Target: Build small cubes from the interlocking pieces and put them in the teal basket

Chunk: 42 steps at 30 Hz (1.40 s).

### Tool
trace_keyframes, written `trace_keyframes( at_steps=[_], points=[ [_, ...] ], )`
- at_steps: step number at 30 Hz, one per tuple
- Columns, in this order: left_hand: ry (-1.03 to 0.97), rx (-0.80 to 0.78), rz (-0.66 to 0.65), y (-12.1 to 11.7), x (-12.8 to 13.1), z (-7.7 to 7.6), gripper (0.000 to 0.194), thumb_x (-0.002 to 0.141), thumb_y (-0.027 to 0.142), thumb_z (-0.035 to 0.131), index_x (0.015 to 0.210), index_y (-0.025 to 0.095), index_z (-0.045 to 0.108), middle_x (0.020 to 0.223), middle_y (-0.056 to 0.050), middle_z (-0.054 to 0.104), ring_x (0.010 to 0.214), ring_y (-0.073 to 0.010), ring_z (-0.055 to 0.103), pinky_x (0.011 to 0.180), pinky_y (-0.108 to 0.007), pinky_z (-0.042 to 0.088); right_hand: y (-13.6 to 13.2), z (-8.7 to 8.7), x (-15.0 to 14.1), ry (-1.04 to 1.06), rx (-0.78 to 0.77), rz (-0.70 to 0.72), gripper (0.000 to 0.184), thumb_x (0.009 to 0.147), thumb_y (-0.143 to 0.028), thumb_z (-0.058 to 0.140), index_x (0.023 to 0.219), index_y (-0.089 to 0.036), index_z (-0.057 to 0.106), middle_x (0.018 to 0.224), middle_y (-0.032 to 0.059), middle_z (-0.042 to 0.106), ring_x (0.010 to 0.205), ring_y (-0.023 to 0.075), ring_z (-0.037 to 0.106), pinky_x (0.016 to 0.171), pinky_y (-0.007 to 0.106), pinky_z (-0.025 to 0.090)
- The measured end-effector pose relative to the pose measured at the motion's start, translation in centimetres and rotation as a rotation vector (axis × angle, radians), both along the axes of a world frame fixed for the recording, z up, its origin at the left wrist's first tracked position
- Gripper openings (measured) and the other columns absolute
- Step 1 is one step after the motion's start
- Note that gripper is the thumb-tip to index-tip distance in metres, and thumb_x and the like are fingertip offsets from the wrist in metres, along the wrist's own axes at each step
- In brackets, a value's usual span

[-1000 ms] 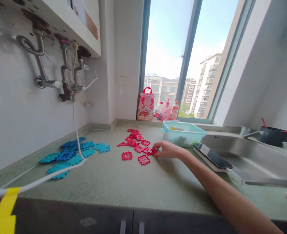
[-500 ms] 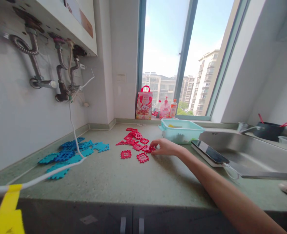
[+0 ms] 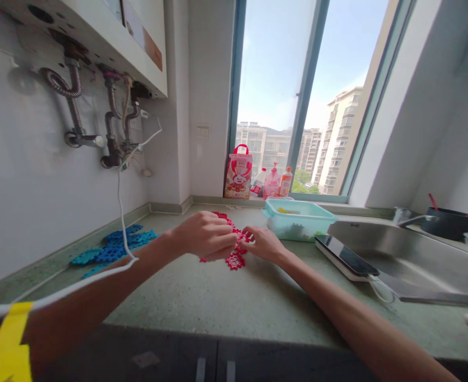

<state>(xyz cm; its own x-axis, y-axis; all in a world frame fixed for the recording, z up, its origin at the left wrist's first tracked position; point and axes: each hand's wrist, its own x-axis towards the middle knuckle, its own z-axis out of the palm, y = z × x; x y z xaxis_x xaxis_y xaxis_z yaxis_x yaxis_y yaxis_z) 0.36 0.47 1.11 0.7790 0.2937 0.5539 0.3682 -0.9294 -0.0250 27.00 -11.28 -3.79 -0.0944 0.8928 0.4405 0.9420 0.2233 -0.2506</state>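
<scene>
My left hand [image 3: 208,237] is over the red pile, its fingers curled and pointing toward my right hand. Whether it grips a piece is hidden. Close beside it, my right hand [image 3: 263,244] is closed with thumb and fingertips on a red notched plastic piece [image 3: 242,243]. Below the hands, a red square piece with a lattice middle [image 3: 235,261] lies flat on the counter. Other red pieces [image 3: 223,215] show behind the fingers, and my left hand covers much of the pile. Blue notched pieces [image 3: 117,243] lie heaped at the left, partly behind my left forearm.
A pale teal plastic tub [image 3: 301,225] stands behind my right hand. A phone [image 3: 347,257] rests on a white block beside the steel sink [image 3: 401,260]. A white cable [image 3: 78,289] with yellow tape crosses the left side. Bottles and a pink bag [image 3: 239,175] line the windowsill.
My left hand has come in from the left, across the blue pieces, to the red pile beside my right hand. My right hand remains at the pile. The view has shifted slightly.
</scene>
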Motion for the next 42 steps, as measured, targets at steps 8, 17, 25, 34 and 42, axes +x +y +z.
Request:
trace_keyframes(
  at_steps=[8,17,25,34,42],
  points=[
    [0.121,0.02,0.052,4.7,-1.9,-2.8,0.03,0.104,0.036,0.053,0.116,0.024,0.077,0.121,-0.008,0.076,0.114,-0.0247,0.068,0.102,-0.039,0.054,0.2,-0.2,-0.2,-0.087,-0.125,0.012,0.026,0.092,-0.049,0.071,0.098,-0.025,0.076,0.096,0.0047,0.079,0.085,0.0219,0.072,0.069,0.027,0.044],
    [0.278,-0.09,-0.095,3.7,0.2,-4.4,0.026,0.102,0.034,0.056,0.117,0.023,0.074,0.122,-0.008,0.076,0.116,-0.0232,0.069,0.102,-0.034,0.051,0.1,0.2,0.5,-0.047,-0.177,0.058,0.022,0.087,-0.045,0.077,0.098,-0.025,0.078,0.095,0.003,0.079,0.086,0.0205,0.072,0.072,0.027,0.045],
    [0.167,-0.184,-0.027,3.0,-0.4,-2.3,0.048,0.086,0.052,0.073,0.119,0.018,0.074,0.117,-0.01,0.076,0.107,-0.0265,0.069,0.096,-0.035,0.05,0.1,0.2,2.0,-0.062,-0.149,0.086,0.015,0.078,-0.028,0.078,0.092,-0.023,0.077,0.08,0.0,0.074,0.07,0.0158,0.064,0.067,0.025,0.042],
    [0.453,-0.55,0.043,-0.9,-1.8,0.8,0.04,0.074,0.054,0.08,0.102,0.025,0.083,0.086,-0.001,0.077,0.078,-0.0203,0.068,0.064,-0.028,0.045,-1.7,1.7,0.1,0.096,-0.097,0.513,0.04,0.079,-0.023,0.073,0.119,-0.023,0.072,0.12,0.006,0.075,0.106,0.021,0.068,0.093,0.032,0.052],
    [0.408,-0.528,0.014,-1.4,-1.0,-0.6,0.026,0.065,0.043,0.085,0.084,0.026,0.08,0.075,0.003,0.073,0.065,-0.0165,0.065,0.055,-0.026,0.042,-3.1,2.3,-1.7,-0.023,-0.26,0.587,0.038,0.078,-0.018,0.07,0.115,-0.024,0.073,0.11,0.0013,0.075,0.098,0.0198,0.066,0.096,0.03,0.049]
  ],
)
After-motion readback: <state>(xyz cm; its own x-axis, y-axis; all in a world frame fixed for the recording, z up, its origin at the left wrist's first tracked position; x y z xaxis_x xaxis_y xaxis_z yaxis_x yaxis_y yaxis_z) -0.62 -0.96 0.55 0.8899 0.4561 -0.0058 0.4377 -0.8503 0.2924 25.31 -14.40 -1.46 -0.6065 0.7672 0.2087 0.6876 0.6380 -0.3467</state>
